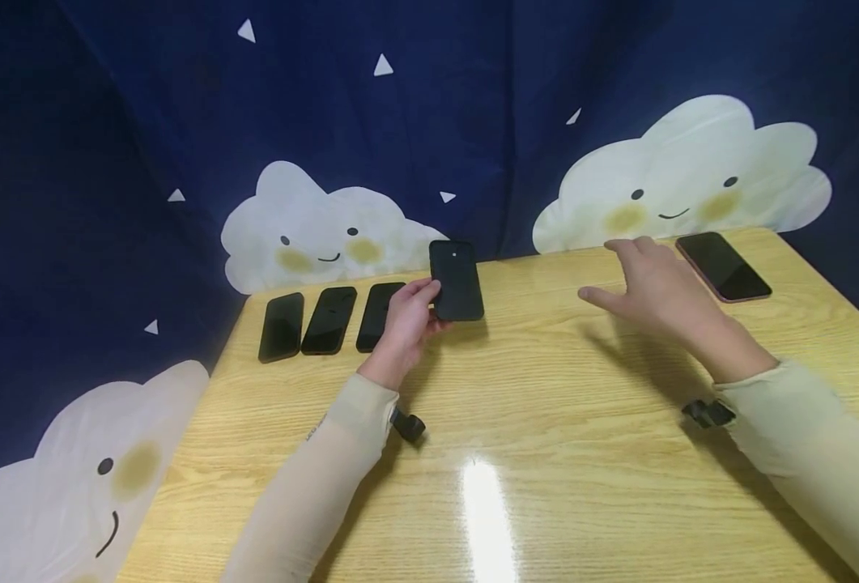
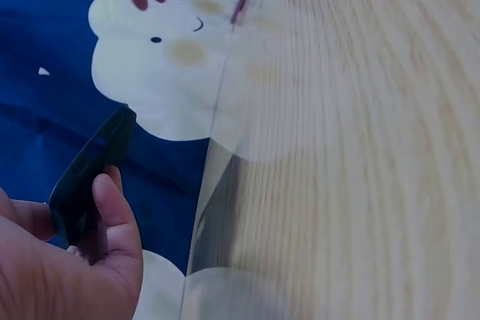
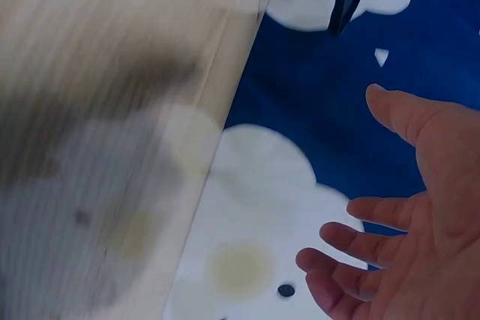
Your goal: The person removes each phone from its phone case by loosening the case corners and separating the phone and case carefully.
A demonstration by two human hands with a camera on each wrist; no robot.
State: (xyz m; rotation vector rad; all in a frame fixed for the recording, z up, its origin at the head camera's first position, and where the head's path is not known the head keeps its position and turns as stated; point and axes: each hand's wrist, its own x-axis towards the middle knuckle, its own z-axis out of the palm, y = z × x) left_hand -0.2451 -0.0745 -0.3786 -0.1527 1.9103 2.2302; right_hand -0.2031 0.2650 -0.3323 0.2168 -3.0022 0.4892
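My left hand (image 1: 409, 322) grips a black smartphone (image 1: 458, 282) by its left edge, thumb on the near face and fingers behind, raised above the wooden table. The left wrist view shows this phone (image 2: 90, 166) nearly edge-on between thumb and fingers. My right hand (image 1: 655, 287) hovers over the table at the right, holding nothing, its thumb and fingers spread apart. In the right wrist view that hand (image 3: 405, 237) has its palm showing. Just beyond it lies a phone with a pinkish edge (image 1: 724, 267), dark screen up.
Three dark phones lie in a row at the table's left: one at the outer end (image 1: 281, 327), a middle one (image 1: 329, 321) and one partly behind my left hand (image 1: 378, 316). A navy curtain (image 1: 473, 105) with white clouds hangs along the back edge of the table (image 1: 546, 453).
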